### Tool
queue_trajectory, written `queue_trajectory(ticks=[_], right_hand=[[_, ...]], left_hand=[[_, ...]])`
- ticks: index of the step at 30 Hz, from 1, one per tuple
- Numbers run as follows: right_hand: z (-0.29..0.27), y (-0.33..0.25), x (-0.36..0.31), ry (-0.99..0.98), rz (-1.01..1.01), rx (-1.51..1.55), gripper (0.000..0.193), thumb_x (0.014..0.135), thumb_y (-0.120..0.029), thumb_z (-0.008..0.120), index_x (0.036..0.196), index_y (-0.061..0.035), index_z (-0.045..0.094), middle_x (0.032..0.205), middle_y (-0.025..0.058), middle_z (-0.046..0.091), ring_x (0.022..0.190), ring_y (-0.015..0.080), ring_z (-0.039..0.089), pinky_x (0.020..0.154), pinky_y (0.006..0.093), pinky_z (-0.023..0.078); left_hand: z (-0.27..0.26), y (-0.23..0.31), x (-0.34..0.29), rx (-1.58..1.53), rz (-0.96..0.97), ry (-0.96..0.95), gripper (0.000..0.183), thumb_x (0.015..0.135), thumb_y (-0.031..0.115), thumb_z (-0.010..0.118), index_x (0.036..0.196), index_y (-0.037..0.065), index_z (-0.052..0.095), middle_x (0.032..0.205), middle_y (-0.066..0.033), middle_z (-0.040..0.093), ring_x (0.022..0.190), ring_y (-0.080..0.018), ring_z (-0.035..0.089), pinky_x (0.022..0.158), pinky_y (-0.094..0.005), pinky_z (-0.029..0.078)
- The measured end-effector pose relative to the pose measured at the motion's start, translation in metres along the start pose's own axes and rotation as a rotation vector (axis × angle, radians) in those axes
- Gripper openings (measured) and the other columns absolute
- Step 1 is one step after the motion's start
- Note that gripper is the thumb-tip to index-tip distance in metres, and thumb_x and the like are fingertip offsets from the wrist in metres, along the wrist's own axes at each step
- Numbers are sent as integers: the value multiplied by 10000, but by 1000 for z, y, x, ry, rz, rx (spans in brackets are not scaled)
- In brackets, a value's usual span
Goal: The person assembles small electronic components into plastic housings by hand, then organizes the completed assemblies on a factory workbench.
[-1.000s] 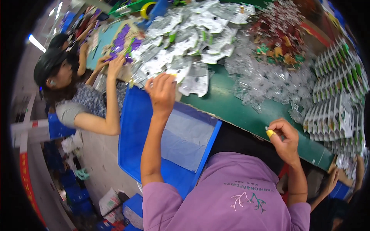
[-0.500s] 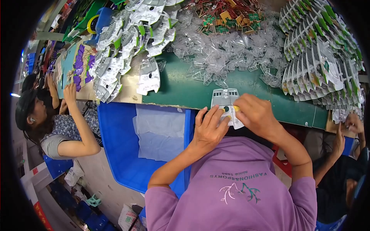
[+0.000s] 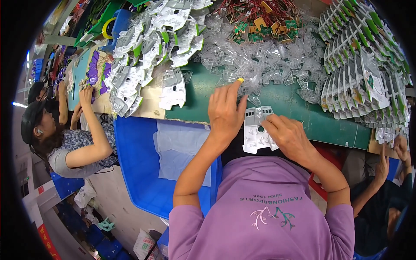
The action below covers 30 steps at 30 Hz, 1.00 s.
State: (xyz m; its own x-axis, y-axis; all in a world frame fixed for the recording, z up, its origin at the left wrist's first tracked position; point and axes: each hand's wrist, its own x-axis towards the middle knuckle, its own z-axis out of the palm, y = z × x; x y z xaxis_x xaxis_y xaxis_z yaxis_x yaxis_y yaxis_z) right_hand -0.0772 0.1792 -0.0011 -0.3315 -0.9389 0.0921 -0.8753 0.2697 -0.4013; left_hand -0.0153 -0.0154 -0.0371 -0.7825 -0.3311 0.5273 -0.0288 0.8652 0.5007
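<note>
Panel in hand: the grey-and-white plastic panel (image 3: 255, 139) is at the near edge of the green table (image 3: 208, 93), in front of the person's chest.
Right hand: the right hand (image 3: 288, 136) is nearer the panel, its bent fingers closed on the right edge; the thumb's exact place cannot be told.
Left hand: the left hand (image 3: 226, 108) is over the table edge, left of the panel and farther out, spread with the thumb apart from the long forefinger; it seems to hold nothing.
Forefinger and pile: the tip, in a yellow cover (image 3: 241, 80), is at the near side of the clear plastic pieces (image 3: 277, 65); touching or just above, I cannot tell.
Pile from panel: straight beyond it, with a few loose pieces between.
Panel's long axis: away from the chest toward the pile, nearly straight.
Panel's ends: grey slotted end outward, white end toward the person.
</note>
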Motion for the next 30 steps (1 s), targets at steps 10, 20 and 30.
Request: queue_trajectory(ticks=[10,20,30], right_hand=[[-4,3,-8,40,11,-54,276,730,-24,618,1005,-4,610,934,71,547,768,219,592,617,352,512],[-3,11,-5,69,-33,-5,274,725,-8,629,999,-27,625,901,63,548,749,233,610,595,362,513],[7,18,-8,207,-20,85,173,752,-2,649,918,-26,606,887,85,583,716,259,630,578,380,505]], left_hand=[[-49,-13,-52,235,310,-335,368,777,25,630,1144,43,657,1124,-99,623,959,-259,624,771,-366,482],[-36,13,-42,-250,252,-295,339,721,-43,688,1057,3,677,1090,-134,647,959,-306,651,842,-392,510],[-18,22,-36,-63,433,-391,288,740,26,680,1024,-27,678,1048,-119,638,1049,-287,639,855,-394,517]])
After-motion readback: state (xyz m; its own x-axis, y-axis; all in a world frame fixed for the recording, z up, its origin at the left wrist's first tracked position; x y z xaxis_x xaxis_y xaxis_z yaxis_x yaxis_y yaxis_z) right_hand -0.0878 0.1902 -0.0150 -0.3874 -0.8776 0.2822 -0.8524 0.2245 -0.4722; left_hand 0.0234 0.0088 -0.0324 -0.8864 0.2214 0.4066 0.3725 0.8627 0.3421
